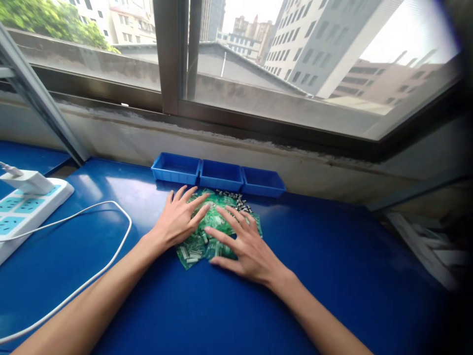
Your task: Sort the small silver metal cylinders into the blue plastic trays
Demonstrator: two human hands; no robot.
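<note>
A heap of green-tinted clear plastic bags [214, 219] lies on the blue tabletop, with small pale cylindrical parts [191, 256] showing through at its near left corner. Along the heap's far right edge is a scatter of small dark and silvery metal parts [240, 201], too small to name. My left hand [179, 214] rests at the left side of the heap, fingers spread. Over the right side spreads my right hand [242, 241], its fingers apart and its palm down. Both hands partly hide the bags, and neither grips anything.
Behind the heap, three blue plastic bins stand in a row: left [175, 176], middle [221, 183] and right [262, 189]. A white power strip [62, 192] with a plugged-in adapter [31, 182] is at the left. Its white cable [120, 249] loops across the table. A window [170, 59] rises behind.
</note>
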